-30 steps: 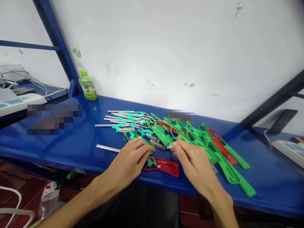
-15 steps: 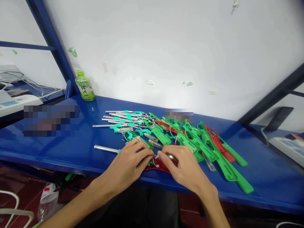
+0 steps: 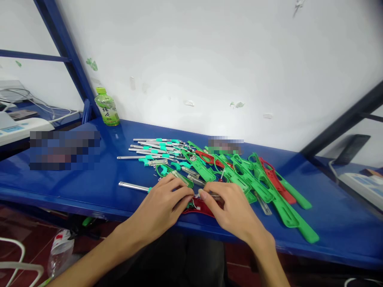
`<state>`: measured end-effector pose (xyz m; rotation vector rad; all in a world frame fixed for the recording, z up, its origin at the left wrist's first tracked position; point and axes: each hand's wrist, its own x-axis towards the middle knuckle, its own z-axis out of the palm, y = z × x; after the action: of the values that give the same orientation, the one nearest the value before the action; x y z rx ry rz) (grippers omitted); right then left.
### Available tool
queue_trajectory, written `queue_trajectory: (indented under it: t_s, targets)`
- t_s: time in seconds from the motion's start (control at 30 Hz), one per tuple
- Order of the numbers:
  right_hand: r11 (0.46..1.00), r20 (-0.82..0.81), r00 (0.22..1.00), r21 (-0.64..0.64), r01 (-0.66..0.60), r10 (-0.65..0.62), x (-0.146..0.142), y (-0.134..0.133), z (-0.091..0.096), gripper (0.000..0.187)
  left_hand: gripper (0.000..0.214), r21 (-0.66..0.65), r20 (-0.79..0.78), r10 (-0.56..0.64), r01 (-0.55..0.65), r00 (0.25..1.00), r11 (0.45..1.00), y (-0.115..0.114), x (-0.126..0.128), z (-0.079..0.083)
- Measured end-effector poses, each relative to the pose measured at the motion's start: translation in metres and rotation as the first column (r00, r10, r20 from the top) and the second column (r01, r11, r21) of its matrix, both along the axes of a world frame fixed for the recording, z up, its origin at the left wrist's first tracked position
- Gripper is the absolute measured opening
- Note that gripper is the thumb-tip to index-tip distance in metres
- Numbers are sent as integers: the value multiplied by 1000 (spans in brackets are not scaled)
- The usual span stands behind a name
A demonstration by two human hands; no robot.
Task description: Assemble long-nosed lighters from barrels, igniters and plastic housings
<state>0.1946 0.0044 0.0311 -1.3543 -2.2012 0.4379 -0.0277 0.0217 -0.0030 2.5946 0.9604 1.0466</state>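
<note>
Close together at the table's front edge, both of my hands work over a red plastic lighter casing half [image 3: 203, 209]. My left hand [image 3: 167, 199] is closed in a pinch, and its fingertips hide what they hold. A lighter's metal nozzle tube [image 3: 133, 186] sticks out leftward from behind this hand. My right hand [image 3: 230, 205] is closed, thumb and fingers around a clear fuel tank [image 3: 216, 196]. A thin white hose [image 3: 196, 205] with a small white end piece shows between the hands, over the red casing.
Behind my hands lie several metal lighter nozzles with teal parts [image 3: 155, 151]. Green casing halves [image 3: 260, 187] and a red one [image 3: 277, 181] pile up to the right. A screwdriver [image 3: 221, 175] stands among them. A green drink bottle [image 3: 107, 107] stands at the back left.
Both hands stay in nearly the same place and keep their pinches. The clear tank in my right hand appears slightly turned.
</note>
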Motion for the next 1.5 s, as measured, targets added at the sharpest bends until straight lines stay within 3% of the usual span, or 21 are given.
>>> queue_trajectory:
  t_s: [0.37,1.5]
  targets:
    - [1000,5,1000,-15,-3,3,0,-1,0,41,15,-30,-3,0,0,1000,1000,-1,0,1]
    - [999,93,996,31,-14,11,-3,-4,1,31,22,121,-75,-32,41,997,992,-1,-1,1]
